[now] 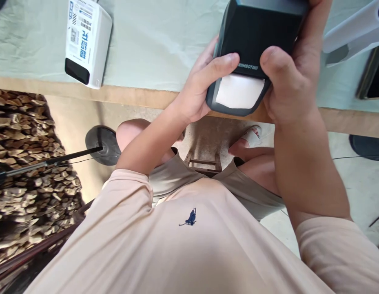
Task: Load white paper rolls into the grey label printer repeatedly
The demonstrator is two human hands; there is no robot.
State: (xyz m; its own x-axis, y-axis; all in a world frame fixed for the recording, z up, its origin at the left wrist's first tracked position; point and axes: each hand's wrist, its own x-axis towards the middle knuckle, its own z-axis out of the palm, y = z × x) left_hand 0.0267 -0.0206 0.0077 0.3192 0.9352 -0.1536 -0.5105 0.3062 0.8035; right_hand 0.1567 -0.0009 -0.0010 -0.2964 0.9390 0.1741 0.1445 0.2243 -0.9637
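A dark label printer (pixel 253 38) marked NIIMBOT is held over the table's front edge, its top cut off by the frame. A white label (pixel 240 90) shows at its lower, near end. My left hand (pixel 204 81) grips the printer's left side, thumb lying on the front face. Around the right side my right hand (pixel 289 81) is wrapped, its thumb pressed near the printed name. The fingers beneath the printer are mostly hidden.
On the table (pixel 140 49), a white power bank (pixel 88 45) with a printed label lies at left. At right are a white device (pixel 354 30) and a dark-screened object (pixel 373 75). Below stand round black bases (pixel 102 145) and stacked firewood (pixel 30 171). A wooden stool (pixel 204 162) shows between the legs.
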